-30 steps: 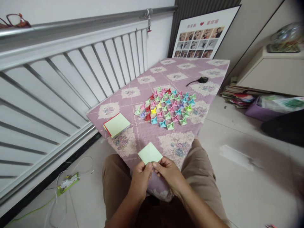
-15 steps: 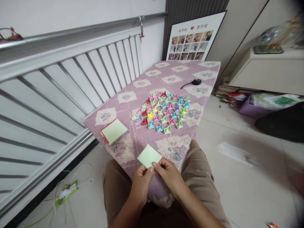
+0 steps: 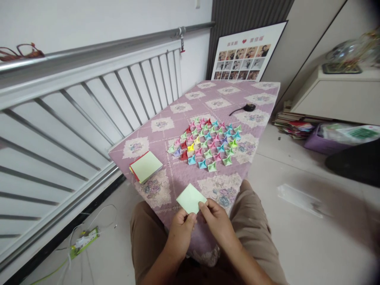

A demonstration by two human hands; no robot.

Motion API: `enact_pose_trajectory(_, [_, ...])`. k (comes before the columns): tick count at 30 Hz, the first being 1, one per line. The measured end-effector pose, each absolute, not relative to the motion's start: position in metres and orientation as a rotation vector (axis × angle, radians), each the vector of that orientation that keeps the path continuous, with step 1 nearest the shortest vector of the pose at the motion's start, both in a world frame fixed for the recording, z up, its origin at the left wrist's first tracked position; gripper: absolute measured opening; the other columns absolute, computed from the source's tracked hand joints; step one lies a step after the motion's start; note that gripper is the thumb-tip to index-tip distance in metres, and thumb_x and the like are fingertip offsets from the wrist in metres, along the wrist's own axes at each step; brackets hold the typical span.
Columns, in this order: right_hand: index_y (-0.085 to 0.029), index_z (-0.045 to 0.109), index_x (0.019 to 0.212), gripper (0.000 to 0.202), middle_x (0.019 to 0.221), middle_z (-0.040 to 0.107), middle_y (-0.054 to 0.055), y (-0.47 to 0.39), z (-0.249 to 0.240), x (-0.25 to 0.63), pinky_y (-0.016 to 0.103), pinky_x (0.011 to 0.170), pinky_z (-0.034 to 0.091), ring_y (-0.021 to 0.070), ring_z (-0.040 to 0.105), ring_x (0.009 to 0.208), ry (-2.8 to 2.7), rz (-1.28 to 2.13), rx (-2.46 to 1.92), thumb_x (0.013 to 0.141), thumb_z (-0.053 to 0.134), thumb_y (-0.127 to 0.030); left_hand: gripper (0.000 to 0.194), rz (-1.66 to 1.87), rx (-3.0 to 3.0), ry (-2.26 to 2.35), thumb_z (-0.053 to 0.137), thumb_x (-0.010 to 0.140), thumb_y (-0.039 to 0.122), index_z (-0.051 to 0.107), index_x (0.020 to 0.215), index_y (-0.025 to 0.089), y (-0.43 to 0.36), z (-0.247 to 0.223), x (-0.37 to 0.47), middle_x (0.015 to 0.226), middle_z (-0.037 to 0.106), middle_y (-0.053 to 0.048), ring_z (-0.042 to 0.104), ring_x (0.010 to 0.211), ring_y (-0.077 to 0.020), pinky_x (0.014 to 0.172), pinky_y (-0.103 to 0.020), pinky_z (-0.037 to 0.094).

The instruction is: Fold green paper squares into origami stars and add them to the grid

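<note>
Between my two hands is a pale green paper square [image 3: 190, 197], turned corner-up like a diamond, above the near part of the table. My left hand [image 3: 182, 226] pinches its lower left edge, the thumb on top. On the lower right edge, my right hand [image 3: 214, 213] grips it between thumb and fingers. Farther up the cloth stand several small folded paper pieces [image 3: 208, 144] in rows, in green, pink, blue, red and yellow. A stack of paper sheets [image 3: 146, 166], pale green on top with red and yellow edges showing, lies to the left.
A purple flowered cloth covers the table [image 3: 184, 174]. A black corded object [image 3: 248, 107] lies toward its back right. White radiator bars [image 3: 124, 91] run along the left side. A power strip [image 3: 84, 241] with cables is on the floor at left; a cabinet [image 3: 341, 93] stands at right.
The whole view has shifted slightly, so everything appears a little lower and farther right. Both hands keep their hold on the green paper square, with little visible change in its shape.
</note>
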State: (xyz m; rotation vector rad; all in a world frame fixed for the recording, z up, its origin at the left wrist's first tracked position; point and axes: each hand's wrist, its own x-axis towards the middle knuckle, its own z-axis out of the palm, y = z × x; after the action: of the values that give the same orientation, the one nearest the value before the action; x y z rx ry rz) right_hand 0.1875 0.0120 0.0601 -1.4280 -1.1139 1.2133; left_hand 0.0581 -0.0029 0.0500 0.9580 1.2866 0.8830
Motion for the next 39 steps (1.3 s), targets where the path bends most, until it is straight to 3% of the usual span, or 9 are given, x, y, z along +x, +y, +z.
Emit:
enact_pose_trajectory(7, [-0.021,0.05,0.062,0.043,0.058,0.05,-0.002,0.014,0.054,0.194,0.026,0.055,0.037,0.0139,0.045,0.056,-1.039,1.293,-1.393,0.086,0.045,-0.057,0.025,0.867,0.952,1.332,0.059,0.078,0.038,0.062,0.081,0.014,-0.001,0.047,0.055,0.069,0.054,0.0,0.043,0.062,-0.0123,0.062,-0.024,0.034])
enact_pose_trajectory(14, [-0.02,0.065,0.079,0.039,0.068,0.064,0.001,0.012,0.058,0.174,0.031,0.066,0.046,0.0177,0.055,0.064,-0.951,1.481,-1.304,0.067,0.069,-0.057,0.027,0.953,0.936,1.263,0.061,0.078,0.038,0.066,0.09,0.015,0.003,0.048,0.054,0.079,0.065,-0.004,0.054,0.074,-0.0173,0.07,-0.026,0.04])
enact_pose_trajectory(18, [-0.021,0.068,0.08,0.038,0.071,0.067,0.003,0.011,0.057,0.169,0.034,0.069,0.047,0.0196,0.058,0.066,-0.865,1.548,-1.294,0.066,0.07,-0.056,0.021,0.952,0.991,1.268,0.06,0.078,0.032,0.067,0.087,0.015,0.006,0.054,0.053,0.082,0.068,-0.005,0.057,0.077,-0.0189,0.073,-0.028,0.041])
enact_pose_trajectory(24, [-0.02,0.068,0.082,0.037,0.072,0.066,0.001,0.011,0.051,0.173,0.028,0.06,0.044,0.0149,0.053,0.059,-0.834,1.558,-1.348,0.069,0.07,-0.054,0.009,1.03,1.005,1.299,0.061,0.074,0.024,0.059,0.074,0.015,0.013,0.062,0.046,0.073,0.062,-0.001,0.053,0.07,-0.0149,0.07,-0.026,0.039])
enact_pose_trajectory(34, [-0.019,0.066,0.077,0.033,0.067,0.063,0.0,0.007,0.056,0.168,0.026,0.057,0.045,0.0127,0.052,0.057,-0.694,1.629,-1.362,0.064,0.076,-0.048,0.019,1.1,0.829,1.229,0.061,0.072,0.032,0.05,0.068,0.017,0.022,0.077,0.036,0.06,0.045,0.006,0.039,0.057,-0.0089,0.057,-0.021,0.032])
enact_pose_trajectory(39, [-0.018,0.068,0.078,0.036,0.066,0.063,-0.002,0.007,0.055,0.161,0.024,0.054,0.042,0.01,0.048,0.053,-0.689,1.62,-1.335,0.058,0.081,-0.044,0.02,1.102,0.895,1.276,0.058,0.073,0.033,0.047,0.067,0.018,0.021,0.072,0.036,0.063,0.046,0.005,0.04,0.06,-0.0098,0.058,-0.022,0.032])
